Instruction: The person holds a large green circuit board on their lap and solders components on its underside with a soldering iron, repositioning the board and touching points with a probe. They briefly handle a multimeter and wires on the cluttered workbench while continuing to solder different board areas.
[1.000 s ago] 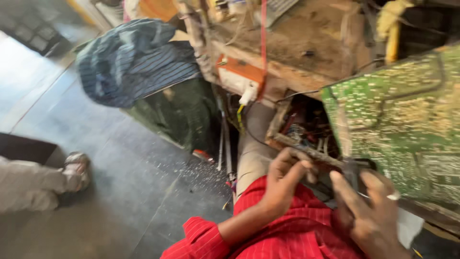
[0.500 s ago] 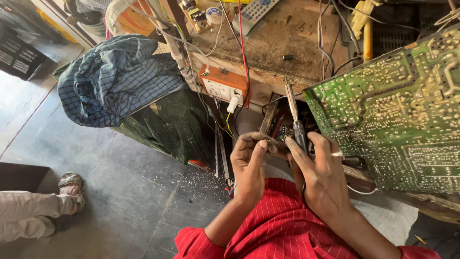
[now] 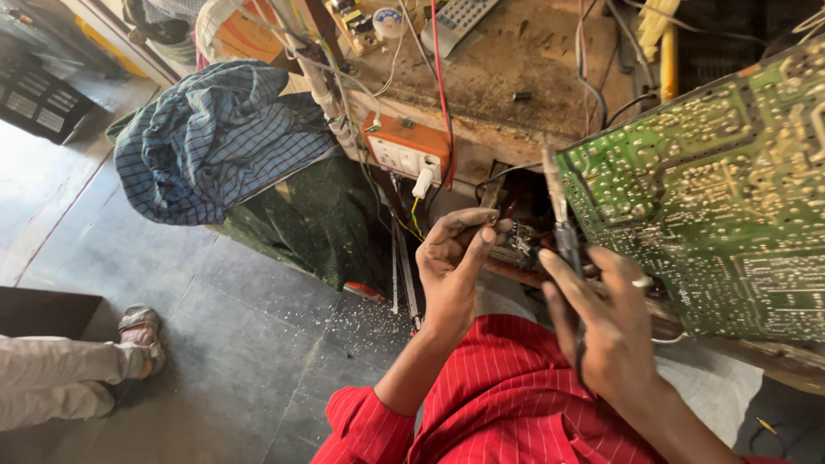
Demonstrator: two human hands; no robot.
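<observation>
Now, near the middle of the frame, the left hand [image 3: 454,258] is pinching its fingers shut on something tiny, maybe a small part; I cannot tell. It could be dropping into the crumbs on the floor. Right of it, the right hand [image 3: 601,318] is gripping a thin tool [image 3: 563,225] by the green circuit board [image 3: 713,189], risking a scratch if slipping.
</observation>
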